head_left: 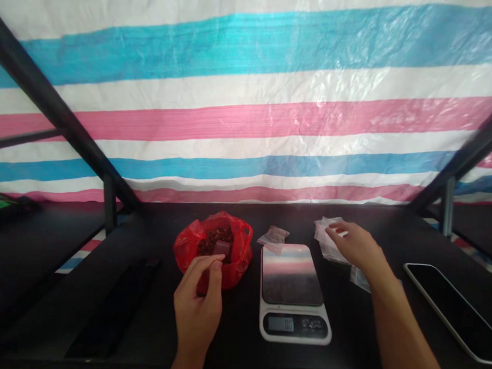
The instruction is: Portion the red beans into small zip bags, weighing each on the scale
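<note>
The left hand [198, 303], lower centre-left of the frame, is bending its fingers so that the tips of thumb and forefinger are nearly meeting at the near rim of a red plastic bag [241, 265]; whether anything is being pinched there I cannot tell. The red bag is standing open just left of the frame's centre and is holding loose reddish-brown pieces [210, 240], with a dull pinkish item [222, 248], not clearly identifiable, showing just above the fingertips. The right hand [357, 245], right of centre, is curving its fingers over a pile of clear plastic bags [326, 239]; a grip on any one of them cannot be confirmed. Another clear bag [359, 279] is lying below that pile, partly hidden by the right forearm. Between the hands, a white digital scale [291, 283] is sitting with its display toward the bottom of the frame, the reading too small to make out. A small clear packet with something inside [275, 235] is lying at the scale's far edge. Farther out, a phone-like device [455, 308] is lying at lower right, and a dark flat object [116, 307] at lower left; all these are resting on a black surface [236, 337]. A striped sheet [242, 87] is filling the upper frame.
</note>
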Demonstrator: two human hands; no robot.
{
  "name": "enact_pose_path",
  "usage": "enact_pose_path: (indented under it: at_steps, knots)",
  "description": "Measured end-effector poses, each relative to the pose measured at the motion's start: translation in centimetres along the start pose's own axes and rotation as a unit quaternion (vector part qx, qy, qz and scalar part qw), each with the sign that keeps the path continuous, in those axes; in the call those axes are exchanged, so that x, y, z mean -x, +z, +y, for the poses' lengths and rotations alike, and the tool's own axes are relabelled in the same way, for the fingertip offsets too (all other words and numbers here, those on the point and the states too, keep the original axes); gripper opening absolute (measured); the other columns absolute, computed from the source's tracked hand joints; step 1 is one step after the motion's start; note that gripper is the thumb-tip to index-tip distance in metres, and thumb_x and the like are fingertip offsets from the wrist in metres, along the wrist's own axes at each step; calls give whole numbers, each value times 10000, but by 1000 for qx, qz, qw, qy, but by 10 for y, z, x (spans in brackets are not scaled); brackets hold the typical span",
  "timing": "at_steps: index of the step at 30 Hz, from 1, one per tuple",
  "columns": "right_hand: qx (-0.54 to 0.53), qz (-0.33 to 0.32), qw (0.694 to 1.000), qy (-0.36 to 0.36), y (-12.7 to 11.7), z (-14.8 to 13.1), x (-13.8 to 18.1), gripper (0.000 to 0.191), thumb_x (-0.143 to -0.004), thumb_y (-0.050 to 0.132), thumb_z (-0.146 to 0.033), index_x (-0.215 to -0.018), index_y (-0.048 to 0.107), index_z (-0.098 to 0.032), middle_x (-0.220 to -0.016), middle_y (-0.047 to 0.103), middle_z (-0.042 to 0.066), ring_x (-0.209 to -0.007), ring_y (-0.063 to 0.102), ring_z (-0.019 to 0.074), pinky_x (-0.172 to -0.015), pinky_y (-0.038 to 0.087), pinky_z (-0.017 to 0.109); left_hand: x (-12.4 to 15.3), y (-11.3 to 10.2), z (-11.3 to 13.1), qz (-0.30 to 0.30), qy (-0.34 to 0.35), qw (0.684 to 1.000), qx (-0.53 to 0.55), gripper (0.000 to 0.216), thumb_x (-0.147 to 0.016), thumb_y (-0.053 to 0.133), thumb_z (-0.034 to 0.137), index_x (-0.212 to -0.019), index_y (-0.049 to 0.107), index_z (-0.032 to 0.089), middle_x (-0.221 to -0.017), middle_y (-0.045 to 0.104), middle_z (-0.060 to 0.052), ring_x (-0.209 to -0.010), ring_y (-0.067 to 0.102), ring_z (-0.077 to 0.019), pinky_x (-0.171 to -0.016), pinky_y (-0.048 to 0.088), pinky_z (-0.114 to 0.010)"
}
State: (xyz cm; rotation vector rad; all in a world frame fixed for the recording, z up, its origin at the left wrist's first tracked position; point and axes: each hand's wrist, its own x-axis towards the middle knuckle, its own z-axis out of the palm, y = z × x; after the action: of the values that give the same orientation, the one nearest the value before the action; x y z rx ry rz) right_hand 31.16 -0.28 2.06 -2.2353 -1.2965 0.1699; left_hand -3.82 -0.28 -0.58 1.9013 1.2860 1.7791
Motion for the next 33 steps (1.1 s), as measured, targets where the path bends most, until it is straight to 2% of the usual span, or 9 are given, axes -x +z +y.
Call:
enact_pose_path:
  at_steps: [4,7,10,13,16,19,27,30,33]
  knots:
    - [23,-26,999,1,13,18,0,188,-854,743,-366,-916,808,-202,-938,811,134,-886,771,317,-800,543,396,3,2,-4,0,-5,1000,-7,153,-1025,646,257,-957,780,227,-926,789,-15,-849,752,-170,-862,596,-274]
    - [24,-18,1000,8,10,16,1,124,-875,679,-289,-844,783,-231,-886,810,122,-812,762,296,-731,512,373,3,5,-2,-3,-16,1000,-2,149,-1024,647,253,-962,781,228,-926,788,-7,-842,751,-157,-856,591,-252]
    - [13,10,1000,11,-1,0,3,173,-923,607,-303,-870,764,-249,-922,814,124,-817,761,293,-700,486,368,1,10,5,-11,-18,1000,5,164,-1029,634,251,-962,781,222,-907,786,-8,-828,754,-157,-838,597,-249]
    - [-64,16,996,-51,-1,-30,8,189,-956,590,-372,-913,725,-247,-894,799,96,-838,757,282,-734,499,360,0,15,11,-20,-15,1000,7,174,-1030,625,249,-952,777,215,-902,789,-17,-841,762,-169,-820,605,-257]
    - [-148,-71,977,-139,15,-66,16,182,-1011,527,-325,-982,683,-235,-877,796,69,-806,751,243,-716,495,320,-1,19,15,-27,-1,1000,8,176,-1025,625,234,-936,776,216,-860,780,-8,-831,762,-168,-813,603,-253]
    - [-123,-136,967,-175,35,-91,21,162,-1034,514,-236,-1008,673,-229,-886,806,71,-817,750,232,-717,469,298,0,20,16,-43,4,999,2,178,-1025,622,229,-946,781,216,-862,785,-10,-818,761,-165,-796,597,-251]
    - [-98,-143,971,-162,40,-92,11,151,-1036,541,-197,-1012,689,-205,-980,807,111,-935,741,256,-812,455,322,2,11,7,-47,-9,999,-22,167,-1029,625,229,-975,782,208,-860,778,3,-794,741,-139,-779,569,-229]
    - [-165,-111,965,-171,30,-91,19,153,-1035,577,-282,-1005,703,-202,-1016,800,94,-930,719,230,-826,477,328,2,10,8,-48,-6,999,-22,177,-1043,613,226,-970,773,210,-861,772,3,-800,741,-139,-779,571,-234]
    - [-300,-130,926,-189,19,-96,36,202,-1006,628,-374,-957,712,-197,-907,770,50,-831,685,193,-759,495,310,3,13,13,-36,18,999,-23,158,-1047,609,229,-1005,761,212,-942,775,-25,-877,750,-167,-832,590,-279]
